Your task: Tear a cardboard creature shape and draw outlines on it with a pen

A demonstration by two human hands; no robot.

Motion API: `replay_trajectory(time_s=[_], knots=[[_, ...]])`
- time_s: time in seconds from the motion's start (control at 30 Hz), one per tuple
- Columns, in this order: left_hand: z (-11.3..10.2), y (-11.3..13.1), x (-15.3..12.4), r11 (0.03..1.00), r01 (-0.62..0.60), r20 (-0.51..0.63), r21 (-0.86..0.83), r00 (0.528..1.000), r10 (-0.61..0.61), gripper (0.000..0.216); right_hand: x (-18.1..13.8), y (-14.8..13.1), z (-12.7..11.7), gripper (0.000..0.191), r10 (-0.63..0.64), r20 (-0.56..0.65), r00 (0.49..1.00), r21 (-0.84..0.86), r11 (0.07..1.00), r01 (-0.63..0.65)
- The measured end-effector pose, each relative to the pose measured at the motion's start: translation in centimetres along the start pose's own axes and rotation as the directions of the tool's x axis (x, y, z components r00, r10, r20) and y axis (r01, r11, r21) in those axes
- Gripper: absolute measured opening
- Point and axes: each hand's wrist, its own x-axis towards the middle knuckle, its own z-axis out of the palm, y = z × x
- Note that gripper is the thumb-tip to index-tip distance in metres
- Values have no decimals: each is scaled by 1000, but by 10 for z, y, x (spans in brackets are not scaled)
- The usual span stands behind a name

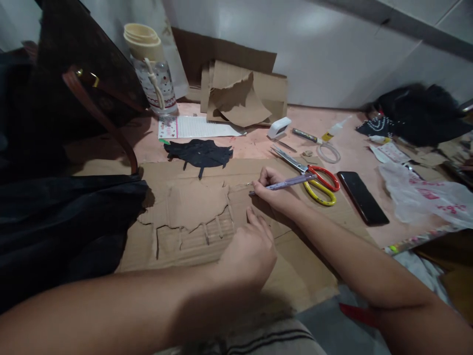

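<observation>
My right hand (pixel 275 192) is closed around a pale purple pen (pixel 291 182), whose tip points down at the cardboard sheet (pixel 306 266). Beside it, my left hand (pixel 251 249) rests on the same sheet with its fingers stretched forward, holding nothing. Left of both hands lies an irregular cardboard cutout (pixel 195 202) with a jagged edge, and thin cardboard strips (pixel 206 233) run down below it. A black cutout (pixel 199 153) with spiky ends and short legs lies at the sheet's far edge. Scissors (pixel 321 185) with red and yellow handles lie just beyond my right hand.
A phone (pixel 362 197) and a plastic bag (pixel 424 190) lie on the right. At the back are cardboard pieces (pixel 273 88), a bottle (pixel 153 74) and a small glue bottle (pixel 332 131). A brown bag (pixel 99 44) and black material (pixel 62 227) take up the left side.
</observation>
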Motion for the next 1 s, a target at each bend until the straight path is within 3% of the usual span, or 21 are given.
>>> replay_trajectory(time_s=[0.17,0.57,0.67,0.83,0.93,1.0], knots=[[-1,-1,-1,1000,4,7,-18,1000,-4,51,1,4,0,28,-5,20,1000,-39,999,5],[-1,0,-2,1000,-3,-4,-3,1000,3,52,-6,-1,5,31,47,36,998,109,993,-51],[0,0,-2,1000,-2,-15,5,1000,2,51,-3,-3,1,32,66,47,997,221,972,-75],[-1,0,-2,1000,10,6,13,1000,-10,48,7,-6,-28,42,146,-174,974,477,878,-47],[0,1,-1,1000,10,22,6,1000,-10,50,9,-4,-46,44,151,-275,949,454,891,-10],[1,1,1,1000,-5,15,3,1000,5,52,7,-3,-49,47,128,-278,952,410,912,-3]])
